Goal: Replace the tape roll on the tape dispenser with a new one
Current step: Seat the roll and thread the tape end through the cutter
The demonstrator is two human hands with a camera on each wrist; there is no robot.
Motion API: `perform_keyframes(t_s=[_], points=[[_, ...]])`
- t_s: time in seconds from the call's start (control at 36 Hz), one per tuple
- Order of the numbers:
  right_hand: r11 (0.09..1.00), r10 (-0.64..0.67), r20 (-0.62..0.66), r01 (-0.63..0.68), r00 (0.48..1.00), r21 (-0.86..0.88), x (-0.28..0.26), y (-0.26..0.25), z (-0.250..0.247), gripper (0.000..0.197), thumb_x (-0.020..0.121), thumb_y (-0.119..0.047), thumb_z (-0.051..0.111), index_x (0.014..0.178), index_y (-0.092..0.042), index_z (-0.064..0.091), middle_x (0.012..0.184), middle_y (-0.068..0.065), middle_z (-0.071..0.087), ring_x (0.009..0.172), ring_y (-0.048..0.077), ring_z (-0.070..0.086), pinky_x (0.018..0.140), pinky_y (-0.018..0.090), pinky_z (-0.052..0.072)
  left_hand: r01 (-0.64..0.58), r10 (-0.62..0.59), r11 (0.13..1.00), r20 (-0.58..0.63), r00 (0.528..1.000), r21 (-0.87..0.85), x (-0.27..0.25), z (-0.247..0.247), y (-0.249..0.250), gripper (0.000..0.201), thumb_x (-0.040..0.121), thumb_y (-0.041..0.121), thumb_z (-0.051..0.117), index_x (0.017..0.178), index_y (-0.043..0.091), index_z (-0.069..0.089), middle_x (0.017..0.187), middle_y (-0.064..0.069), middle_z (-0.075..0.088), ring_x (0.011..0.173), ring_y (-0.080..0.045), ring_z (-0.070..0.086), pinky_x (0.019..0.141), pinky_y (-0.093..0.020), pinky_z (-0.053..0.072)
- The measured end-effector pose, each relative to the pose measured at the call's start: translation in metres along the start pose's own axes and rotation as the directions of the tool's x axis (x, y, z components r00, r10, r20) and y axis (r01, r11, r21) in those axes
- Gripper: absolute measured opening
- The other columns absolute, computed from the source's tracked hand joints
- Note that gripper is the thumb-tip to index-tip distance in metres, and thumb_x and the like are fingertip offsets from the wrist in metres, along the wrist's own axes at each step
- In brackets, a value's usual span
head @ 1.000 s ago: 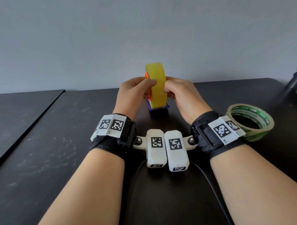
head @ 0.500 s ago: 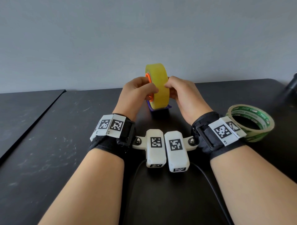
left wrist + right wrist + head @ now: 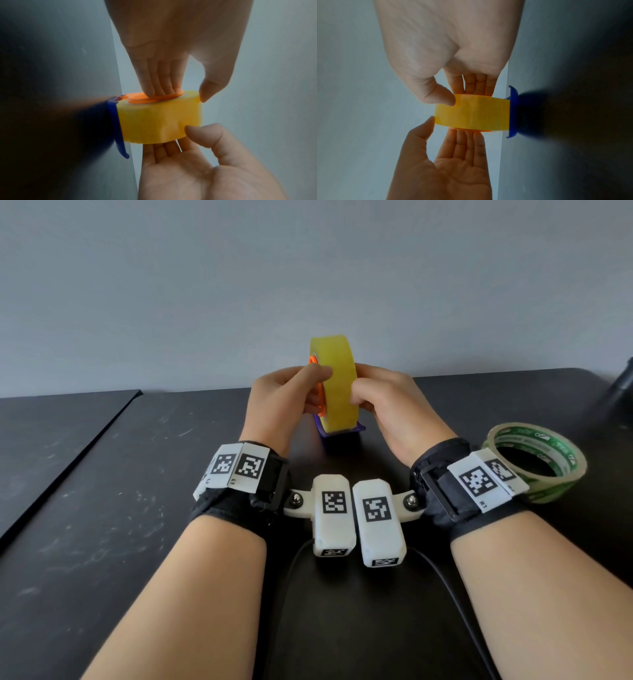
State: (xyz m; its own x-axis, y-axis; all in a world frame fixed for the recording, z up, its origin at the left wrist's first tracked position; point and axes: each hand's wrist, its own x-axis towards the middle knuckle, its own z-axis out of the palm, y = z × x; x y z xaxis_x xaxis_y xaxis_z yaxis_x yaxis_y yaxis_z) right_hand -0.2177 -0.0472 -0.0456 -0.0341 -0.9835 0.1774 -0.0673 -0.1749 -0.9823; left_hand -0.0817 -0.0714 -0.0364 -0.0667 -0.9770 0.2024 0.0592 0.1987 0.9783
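Note:
A yellow tape roll with an orange hub stands on edge on the blue dispenser, at the far middle of the black table. My left hand holds its left side: the fingers press on the orange hub and the thumb touches the roll's rim. My right hand holds the right side, with its thumb on the yellow band and its fingers behind the roll's face. The dispenser shows only as a blue curved edge under the roll.
A second tape roll, clear with green print, lies flat by my right wrist. A dark round object stands at the far right edge. A seam splits the table on the left. A black cable runs toward me.
Both hands stay on the yellow roll. My left thumb has slid back up the roll's edge, and the roll has barely shifted on the dispenser.

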Motion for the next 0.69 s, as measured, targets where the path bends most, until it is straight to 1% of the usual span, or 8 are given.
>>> perform_keyframes(t_s=[0.11,0.25,0.33,0.39,0.5,0.56,0.61,0.69], points=[[1.0,0.014,-0.031,-0.014,0.999,-0.005,0.002,0.001,-0.001,0.049,0.063,-0.015,0.051,0.097,0.02,0.049,0.087,0.016,0.055,0.083,0.023,0.053,0.08,0.038,0.043,0.01,-0.009,1.0,0.029,1.0,-0.017,0.0,0.0,0.001,0.016,0.08,0.02,0.069,0.072,0.007,0.07,0.074,-0.015,0.061,0.066,-0.023,0.057,0.069,-0.034,0.051],[0.999,0.037,-0.055,-0.037,0.998,0.012,0.003,0.0,0.0,0.047,0.057,-0.031,0.057,0.08,0.01,0.049,0.084,0.014,0.05,0.082,0.024,0.047,0.079,0.041,0.036,0.039,-0.037,0.999,0.101,0.994,-0.019,-0.002,-0.001,0.003,0.016,0.071,0.021,0.067,0.078,0.007,0.067,0.073,-0.01,0.057,0.065,-0.019,0.053,0.067,-0.029,0.048],[0.999,0.039,-0.079,-0.037,0.996,0.028,0.005,-0.001,0.001,0.069,0.053,-0.039,0.058,0.094,0.017,0.048,0.085,0.021,0.052,0.084,0.024,0.048,0.081,0.041,0.036,0.031,-0.034,0.999,0.135,0.99,0.026,-0.005,0.0,0.005,0.023,0.066,0.015,0.065,0.086,0.006,0.066,0.082,-0.013,0.06,0.068,-0.017,0.054,0.072,-0.03,0.047],[0.999,0.038,-0.09,-0.035,0.995,0.031,0.003,-0.001,0.002,0.075,0.053,-0.039,0.058,0.1,0.018,0.047,0.087,0.026,0.053,0.084,0.024,0.048,0.081,0.041,0.036,0.028,-0.032,0.999,0.13,0.991,0.031,-0.005,0.001,0.005,0.025,0.065,0.014,0.064,0.088,0.005,0.067,0.085,-0.016,0.06,0.071,-0.019,0.054,0.074,-0.032,0.047],[0.999,0.029,-0.105,-0.027,0.994,0.02,0.001,-0.003,0.002,0.076,0.053,-0.04,0.058,0.101,0.018,0.049,0.098,0.037,0.055,0.086,0.026,0.05,0.083,0.043,0.039,0.017,-0.019,1.0,0.093,0.995,0.024,-0.005,0.001,0.004,0.023,0.066,0.015,0.066,0.084,0.002,0.069,0.081,-0.015,0.059,0.072,-0.021,0.053,0.073,-0.033,0.048],[0.999,0.035,-0.091,-0.034,0.995,0.013,0.0,-0.006,0.003,0.077,0.051,-0.04,0.057,0.103,0.017,0.049,0.103,0.038,0.057,0.087,0.026,0.052,0.089,0.05,0.045,0.006,-0.007,1.0,0.078,0.997,0.022,-0.005,0.001,0.004,0.026,0.068,0.017,0.068,0.085,-0.002,0.07,0.079,-0.016,0.058,0.072,-0.022,0.053,0.072,-0.032,0.049],[0.999,0.043,-0.068,-0.044,0.997,-0.009,-0.001,-0.009,0.005,0.078,0.048,-0.039,0.056,0.103,0.017,0.05,0.11,0.038,0.056,0.088,0.026,0.053,0.1,0.062,0.042,0.003,-0.004,1.0,0.051,0.999,0.013,-0.004,0.0,0.003,0.014,0.073,0.016,0.07,0.076,0.003,0.07,0.074,-0.014,0.058,0.068,-0.021,0.053,0.067,-0.03,0.048],[0.998,0.051,-0.059,-0.052,0.997,-0.024,-0.003,-0.009,0.005,0.069,0.054,-0.032,0.057,0.103,0.016,0.053,0.111,0.037,0.058,0.089,0.027,0.056,0.103,0.063,0.04,0.004,-0.004,1.0,0.021,1.0,0.023,-0.001,-0.001,0.0,0.013,0.081,0.014,0.07,0.069,0.011,0.07,0.067,-0.009,0.059,0.062,-0.018,0.054,0.061,-0.026,0.049]])
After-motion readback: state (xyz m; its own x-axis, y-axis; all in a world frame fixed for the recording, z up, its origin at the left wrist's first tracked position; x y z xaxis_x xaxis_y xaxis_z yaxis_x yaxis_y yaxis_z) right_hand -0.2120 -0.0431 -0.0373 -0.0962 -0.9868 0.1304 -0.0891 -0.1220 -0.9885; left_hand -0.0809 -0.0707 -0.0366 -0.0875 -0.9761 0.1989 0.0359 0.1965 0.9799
